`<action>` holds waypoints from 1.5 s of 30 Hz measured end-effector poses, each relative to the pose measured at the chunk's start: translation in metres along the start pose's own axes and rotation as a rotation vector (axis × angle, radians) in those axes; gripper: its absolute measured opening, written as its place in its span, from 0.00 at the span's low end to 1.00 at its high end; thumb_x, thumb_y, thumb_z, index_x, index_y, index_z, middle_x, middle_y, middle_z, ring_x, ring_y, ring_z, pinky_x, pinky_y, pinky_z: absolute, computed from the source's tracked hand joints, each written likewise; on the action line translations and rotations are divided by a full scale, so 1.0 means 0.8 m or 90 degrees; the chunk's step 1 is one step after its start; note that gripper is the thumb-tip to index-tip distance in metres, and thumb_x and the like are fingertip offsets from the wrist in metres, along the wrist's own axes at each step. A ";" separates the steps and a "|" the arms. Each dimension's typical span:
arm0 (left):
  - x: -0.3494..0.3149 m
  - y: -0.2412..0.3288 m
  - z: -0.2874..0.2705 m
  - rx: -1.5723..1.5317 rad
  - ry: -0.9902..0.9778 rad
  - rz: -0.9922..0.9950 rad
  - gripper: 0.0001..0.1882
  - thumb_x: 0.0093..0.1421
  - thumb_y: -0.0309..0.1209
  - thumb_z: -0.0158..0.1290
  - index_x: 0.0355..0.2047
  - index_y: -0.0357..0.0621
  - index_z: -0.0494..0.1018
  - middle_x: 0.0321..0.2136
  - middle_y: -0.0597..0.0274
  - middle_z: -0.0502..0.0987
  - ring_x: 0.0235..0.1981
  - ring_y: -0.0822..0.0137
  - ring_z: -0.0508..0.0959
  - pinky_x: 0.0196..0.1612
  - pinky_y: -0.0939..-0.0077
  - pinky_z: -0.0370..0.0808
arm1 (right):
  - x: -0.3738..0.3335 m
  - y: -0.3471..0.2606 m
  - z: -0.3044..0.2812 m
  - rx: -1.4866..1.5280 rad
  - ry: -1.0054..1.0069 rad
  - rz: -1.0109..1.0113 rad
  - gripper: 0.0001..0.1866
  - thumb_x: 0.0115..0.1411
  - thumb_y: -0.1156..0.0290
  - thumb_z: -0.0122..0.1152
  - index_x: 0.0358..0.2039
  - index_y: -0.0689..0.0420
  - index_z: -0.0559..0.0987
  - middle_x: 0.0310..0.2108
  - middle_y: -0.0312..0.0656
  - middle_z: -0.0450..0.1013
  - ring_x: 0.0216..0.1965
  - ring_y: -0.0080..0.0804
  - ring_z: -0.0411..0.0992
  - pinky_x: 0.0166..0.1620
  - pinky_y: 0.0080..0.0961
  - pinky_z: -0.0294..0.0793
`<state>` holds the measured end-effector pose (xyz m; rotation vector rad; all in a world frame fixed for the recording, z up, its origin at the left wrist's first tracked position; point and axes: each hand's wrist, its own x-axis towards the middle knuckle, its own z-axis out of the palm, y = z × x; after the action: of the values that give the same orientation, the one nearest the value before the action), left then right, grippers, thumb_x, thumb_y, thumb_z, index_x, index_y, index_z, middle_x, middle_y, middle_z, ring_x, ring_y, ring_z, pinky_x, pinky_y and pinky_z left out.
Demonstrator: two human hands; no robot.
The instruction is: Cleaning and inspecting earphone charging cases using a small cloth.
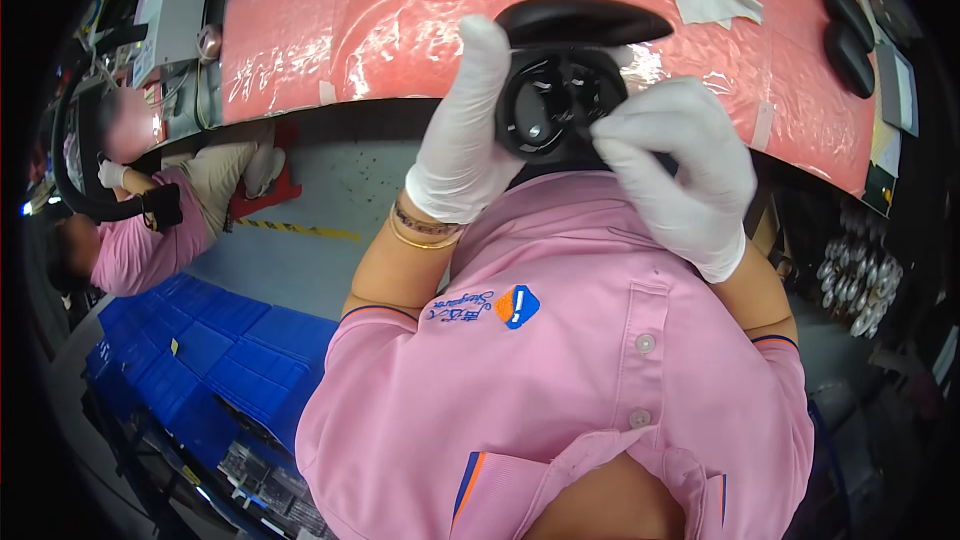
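A black open case [567, 130] with a glossy, rounded hollow inside is held at the near edge of the pink-covered table, in front of my body. Its raised black lid [585, 20] stands on the far side. My left hand [465, 125], in a white glove, grips the case's left side with the thumb pointing up. My right hand [685, 165], also gloved in white, has its fingers pinched together over the case's right part. Whatever those fingertips hold, if anything, is hidden.
Pink glossy sheeting covers the table [400, 0]. A white cloth [717, 0] lies at the back right, near two black oval cases [848, 40]. A grey box [172, 25] with cables stands at the left. Another person [160, 220] works beyond blue bins [220, 340].
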<state>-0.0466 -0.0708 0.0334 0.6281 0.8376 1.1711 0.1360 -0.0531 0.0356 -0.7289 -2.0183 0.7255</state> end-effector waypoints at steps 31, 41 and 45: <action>-0.210 0.130 -0.580 -0.183 0.774 0.136 0.26 0.59 0.57 0.48 0.43 0.50 0.74 0.39 0.56 0.77 0.46 0.51 0.72 0.48 0.31 0.68 | -0.018 0.090 -0.019 -0.203 -0.028 0.213 0.09 0.64 0.82 0.49 0.40 0.67 0.77 0.39 0.44 0.75 0.36 0.28 0.71 0.41 0.22 0.72; -0.229 0.054 -0.495 -0.358 0.140 0.120 0.50 0.51 0.63 0.55 0.64 0.40 0.56 0.60 0.43 0.60 0.61 0.36 0.59 0.55 0.39 0.66 | 0.038 0.095 -0.072 -0.345 0.155 0.158 0.07 0.59 0.79 0.60 0.38 0.64 0.80 0.38 0.43 0.77 0.41 0.33 0.75 0.45 0.25 0.73; -0.126 0.042 -0.301 -0.312 -0.213 0.086 0.55 0.51 0.65 0.55 0.66 0.36 0.51 0.58 0.39 0.60 0.56 0.29 0.63 0.52 0.30 0.67 | 0.044 0.103 -0.065 -0.433 0.088 0.115 0.11 0.55 0.73 0.64 0.39 0.60 0.81 0.41 0.45 0.76 0.41 0.37 0.75 0.45 0.26 0.73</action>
<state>-0.2810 -0.1573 -0.0502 0.4580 0.2110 1.2894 0.1823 0.0382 0.0190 -1.3215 -2.0865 0.0557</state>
